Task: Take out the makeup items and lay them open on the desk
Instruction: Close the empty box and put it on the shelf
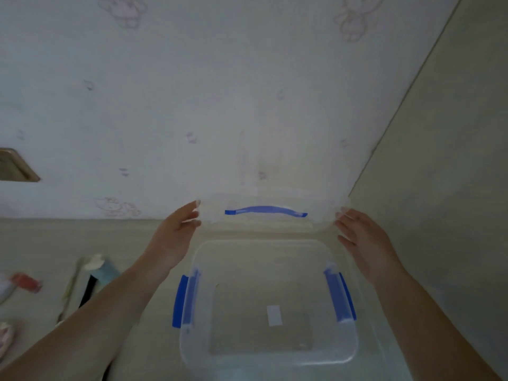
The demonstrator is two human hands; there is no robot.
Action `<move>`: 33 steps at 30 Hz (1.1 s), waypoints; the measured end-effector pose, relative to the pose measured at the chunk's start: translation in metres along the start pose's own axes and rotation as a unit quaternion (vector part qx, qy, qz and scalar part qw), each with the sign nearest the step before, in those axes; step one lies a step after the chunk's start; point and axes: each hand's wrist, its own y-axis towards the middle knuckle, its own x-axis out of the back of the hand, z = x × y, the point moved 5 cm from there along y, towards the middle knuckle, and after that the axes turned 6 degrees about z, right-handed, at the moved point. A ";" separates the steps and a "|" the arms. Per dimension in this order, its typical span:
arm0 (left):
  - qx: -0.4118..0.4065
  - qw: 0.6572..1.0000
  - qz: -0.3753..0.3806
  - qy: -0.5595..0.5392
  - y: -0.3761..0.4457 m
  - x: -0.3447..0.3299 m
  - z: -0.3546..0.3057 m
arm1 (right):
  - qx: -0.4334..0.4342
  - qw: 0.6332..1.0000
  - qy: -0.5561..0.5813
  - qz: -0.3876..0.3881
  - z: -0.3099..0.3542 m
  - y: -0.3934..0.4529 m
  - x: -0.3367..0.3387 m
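Note:
A clear plastic box [189, 345] with blue side latches stands on the desk in front of me; only a white label shows on its floor. Above its far edge I hold the clear lid [316, 200] with a blue handle. My left hand [176, 232] grips the lid's left edge and my right hand [362, 237] holds its right edge, fingers fairly straight. Several makeup items lie on the desk at the left: a pale blue tube [105, 268], a black stick [88, 291], a thin brush [70, 287] and a red-capped item [26, 281]. They are blurred.
The beige desk [55, 237] meets a pale wall with faint cartoon prints straight ahead. A beige panel [453, 188] closes in the right side. A brownish frame [16, 166] is on the wall at far left. A pink-white object [5, 336] lies at the left edge.

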 end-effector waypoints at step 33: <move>0.004 0.997 -0.025 0.074 -0.129 -0.009 0.064 | 0.077 0.973 -0.214 -0.049 -0.085 -0.126 0.015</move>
